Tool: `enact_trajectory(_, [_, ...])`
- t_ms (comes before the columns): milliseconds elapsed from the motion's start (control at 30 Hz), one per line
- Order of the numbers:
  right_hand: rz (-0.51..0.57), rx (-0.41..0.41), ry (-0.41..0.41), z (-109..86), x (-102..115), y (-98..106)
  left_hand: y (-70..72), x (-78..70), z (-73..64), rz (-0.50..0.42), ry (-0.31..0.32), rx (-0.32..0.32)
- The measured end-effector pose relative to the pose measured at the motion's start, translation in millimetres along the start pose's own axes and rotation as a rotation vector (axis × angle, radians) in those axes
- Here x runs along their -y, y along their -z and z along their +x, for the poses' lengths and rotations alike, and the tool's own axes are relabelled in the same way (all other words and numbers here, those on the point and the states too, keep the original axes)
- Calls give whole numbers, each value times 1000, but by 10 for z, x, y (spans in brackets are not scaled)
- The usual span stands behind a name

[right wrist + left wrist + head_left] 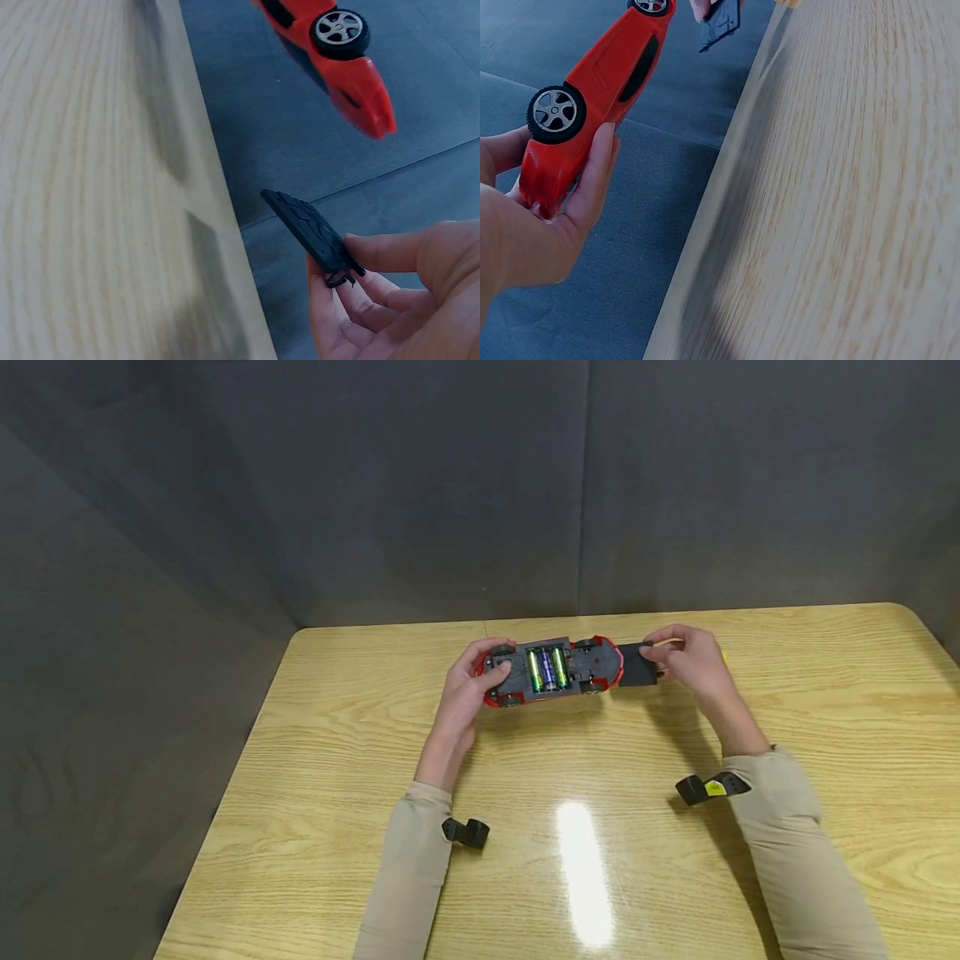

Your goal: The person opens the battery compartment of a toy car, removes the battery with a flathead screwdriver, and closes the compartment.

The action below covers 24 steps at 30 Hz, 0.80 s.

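Observation:
My left hand (468, 681) grips one end of a red toy car (597, 662), its thumb lying across the grey underside. The car is held above the table with its underside toward the head camera. Three batteries (548, 668), green and purple, sit side by side in its uncovered battery compartment. In the left wrist view the car's red side and wheels (555, 114) show. My right hand (692, 662) pinches a flat black battery cover (637, 665) between thumb and fingers. In the right wrist view the cover (309, 229) is apart from the car, small tabs at its held edge.
The wooden table (360, 718) extends beneath both hands, its far edge close to a dark cloth wall (435, 493). A small yellow thing (724, 657) shows partly behind the right hand. Black wrist cameras (467, 833) are strapped over both sleeves.

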State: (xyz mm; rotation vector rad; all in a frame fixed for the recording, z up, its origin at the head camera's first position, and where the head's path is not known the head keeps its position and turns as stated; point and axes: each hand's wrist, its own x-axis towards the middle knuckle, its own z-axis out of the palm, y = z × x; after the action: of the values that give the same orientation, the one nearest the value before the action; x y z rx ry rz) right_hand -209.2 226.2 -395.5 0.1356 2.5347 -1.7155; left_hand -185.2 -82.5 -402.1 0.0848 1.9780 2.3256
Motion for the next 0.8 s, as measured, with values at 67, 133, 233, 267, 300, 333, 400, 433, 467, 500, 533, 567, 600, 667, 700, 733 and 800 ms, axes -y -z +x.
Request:
enact_trajectory(67, [1,11,-4,19,-24,-6,-1,-3,-2,-3,-3,3])
enact_trajectory(133, [-3,17,-9,33,-45,-12,0,-3,-2,-3,-6,5])
enact_trajectory(233, [-18,26,-21,47,-64,-19,3,-3,-1,2,-5,4])
enact_trajectory(267, [-25,28,-26,51,-69,-20,3,-4,-2,3,-4,4])
enact_trajectory(300, [-32,30,-31,55,-74,-21,3,-6,-1,4,-3,3])
enact_trajectory(333, [-38,34,-34,57,-78,-22,3,-8,-2,5,-1,2])
enact_trajectory(400, [-46,41,-34,62,-89,-23,4,-11,-4,4,2,2])
enact_trajectory(433, [-52,46,-33,64,-97,-22,5,-12,-2,3,3,2])
enact_trajectory(467, [-57,51,-31,66,-105,-22,6,-12,-2,0,5,3])
enact_trajectory(500, [-62,56,-29,67,-113,-22,7,-11,0,-2,5,4])
enact_trajectory(533, [-63,61,-29,68,-123,-21,7,-13,-2,-5,5,6])
enact_trajectory(567, [-67,65,-30,71,-133,-22,7,-13,-2,-6,5,7])
enact_trajectory(600, [-69,68,-32,72,-143,-23,7,-12,-1,-8,5,9])
enact_trajectory(667, [-69,75,-34,80,-165,-21,8,-10,-2,-9,5,13])
enact_trajectory(700, [-69,76,-36,83,-174,-23,8,-9,-2,-9,4,14])
enact_trajectory(733, [-68,78,-38,87,-183,-24,7,-10,-5,-8,3,15])
enact_trajectory(800, [-74,79,-40,96,-201,-26,8,-6,-3,-8,1,16])
